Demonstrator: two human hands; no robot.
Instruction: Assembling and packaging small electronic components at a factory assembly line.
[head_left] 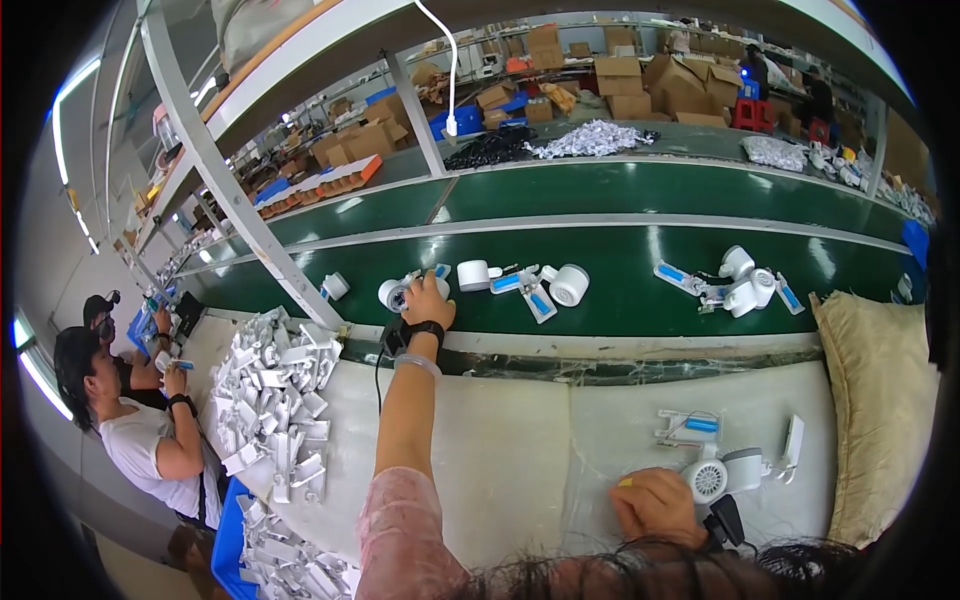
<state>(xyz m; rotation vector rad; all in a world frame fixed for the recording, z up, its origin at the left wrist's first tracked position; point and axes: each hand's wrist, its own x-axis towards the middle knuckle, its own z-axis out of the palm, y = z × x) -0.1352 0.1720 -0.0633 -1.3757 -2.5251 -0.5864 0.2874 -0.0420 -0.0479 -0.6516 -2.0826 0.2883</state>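
My left hand (428,303) reaches out over the green conveyor belt, fingers closed around a small white fan unit (392,294). A blue piece of it shows by the fingertips. My right hand (655,506) rests curled on the worktable, with yellow on one finger; anything under its fingers is hidden. Right beside it lie a round white fan head with a slotted grille (706,480) and a second white fan head (743,469). Behind them is an opened white handle shell with a blue battery (692,426). A white shell piece (792,445) stands farther right.
More white fan units (569,285) lie on the belt (620,250), with another cluster (741,285) to the right. White plastic shells (278,385) are heaped at left, above a blue crate (232,540). A beige cushion (872,410) bounds the right. Two people (150,440) work at left.
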